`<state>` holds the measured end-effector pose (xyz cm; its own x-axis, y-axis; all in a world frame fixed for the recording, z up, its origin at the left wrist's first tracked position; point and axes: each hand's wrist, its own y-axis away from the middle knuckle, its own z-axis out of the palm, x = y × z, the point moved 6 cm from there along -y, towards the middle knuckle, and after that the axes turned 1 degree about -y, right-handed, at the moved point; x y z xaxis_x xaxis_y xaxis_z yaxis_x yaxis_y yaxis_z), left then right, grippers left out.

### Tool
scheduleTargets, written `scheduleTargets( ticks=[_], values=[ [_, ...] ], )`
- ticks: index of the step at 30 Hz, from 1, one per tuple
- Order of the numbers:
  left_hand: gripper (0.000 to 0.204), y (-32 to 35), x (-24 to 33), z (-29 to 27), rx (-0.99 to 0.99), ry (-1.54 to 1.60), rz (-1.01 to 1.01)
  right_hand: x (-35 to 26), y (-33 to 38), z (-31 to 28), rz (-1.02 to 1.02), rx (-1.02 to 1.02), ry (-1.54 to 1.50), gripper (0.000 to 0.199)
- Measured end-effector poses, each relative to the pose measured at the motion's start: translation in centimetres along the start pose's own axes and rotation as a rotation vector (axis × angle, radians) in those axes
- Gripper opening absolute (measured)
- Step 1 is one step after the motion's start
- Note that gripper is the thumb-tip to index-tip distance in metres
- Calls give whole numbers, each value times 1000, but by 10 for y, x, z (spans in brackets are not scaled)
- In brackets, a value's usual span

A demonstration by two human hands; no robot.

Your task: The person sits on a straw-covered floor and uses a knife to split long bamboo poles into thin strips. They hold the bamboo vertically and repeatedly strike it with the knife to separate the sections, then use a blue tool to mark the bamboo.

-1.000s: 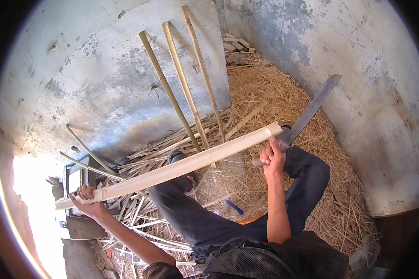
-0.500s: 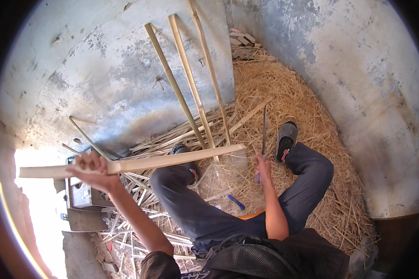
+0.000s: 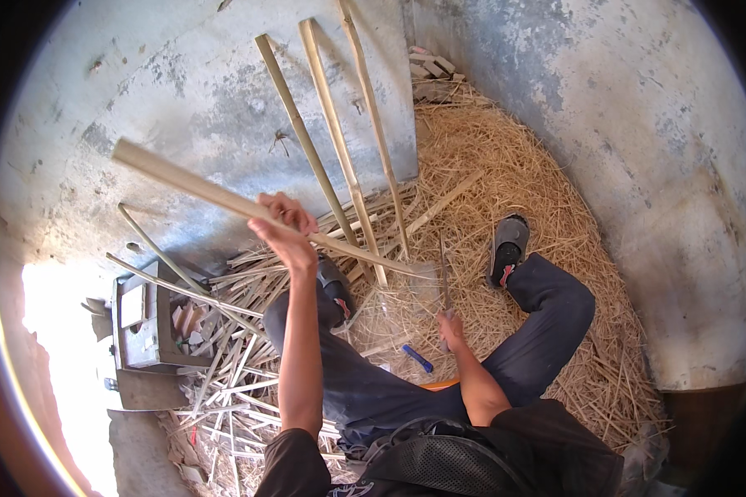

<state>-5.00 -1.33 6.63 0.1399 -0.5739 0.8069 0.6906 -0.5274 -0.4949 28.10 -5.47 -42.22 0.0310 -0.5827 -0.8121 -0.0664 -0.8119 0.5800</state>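
Observation:
My left hand (image 3: 286,228) grips a split bamboo strip (image 3: 182,178) near its middle. The strip slopes down from the upper left, and its lower end comes close to the blade at my right. My right hand (image 3: 450,329) is closed round the handle of a long, narrow-bladed knife (image 3: 445,269), whose blade points away from me. Between my legs, a small blue tool (image 3: 419,358) lies on the ground near my right hand. Beyond the strip's low end, a pale flat block (image 3: 424,286) is partly visible.
Three bamboo poles (image 3: 331,124) lean on the wall (image 3: 191,91). Shavings (image 3: 506,157) cover the floor at right; loose strips (image 3: 240,373) pile up at left beside a metal box (image 3: 141,319). My shoes (image 3: 508,248) rest among the shavings.
My left hand has moved right and away from me, tilting the bamboo strip so its left end rises and its right end drops. My right hand has come nearer and slightly left with the knife.

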Motion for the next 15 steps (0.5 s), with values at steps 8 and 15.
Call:
scheduleTargets(
  ticks=[8,15],
  values=[
    [73,-4,-10,34,-29,94,-63,4,15,16,14,-134,209,29],
    [68,-11,-34,36,-63,81,-43,19,11,26,170,-228,89,27]
  ],
)
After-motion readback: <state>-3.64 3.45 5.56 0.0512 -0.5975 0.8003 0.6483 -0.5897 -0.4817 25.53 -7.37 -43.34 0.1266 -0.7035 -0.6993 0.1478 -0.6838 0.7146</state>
